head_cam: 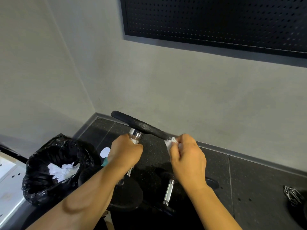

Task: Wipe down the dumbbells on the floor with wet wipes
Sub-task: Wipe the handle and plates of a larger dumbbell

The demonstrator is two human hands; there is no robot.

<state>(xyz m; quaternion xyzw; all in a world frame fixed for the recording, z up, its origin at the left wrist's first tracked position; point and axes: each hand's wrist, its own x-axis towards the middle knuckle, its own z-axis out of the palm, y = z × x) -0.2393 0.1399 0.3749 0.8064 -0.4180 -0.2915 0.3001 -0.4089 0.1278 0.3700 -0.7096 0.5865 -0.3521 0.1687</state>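
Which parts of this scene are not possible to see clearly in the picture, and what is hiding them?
- Head view: the left hand hides most of the lifted dumbbell's grip.
- Head view: the right hand covers most of the wet wipe.
- Head view: the right wrist partly hides the far plate of the floor dumbbell.
- Head view: the dark thing under the chain is cut off by the right edge.

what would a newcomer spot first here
Centre frame, the left hand grips the chrome handle of a raised dumbbell, while the right hand pinches a white wipe against the edge of its black plate. At lower left, a black bin bag holds crumpled white wipes.
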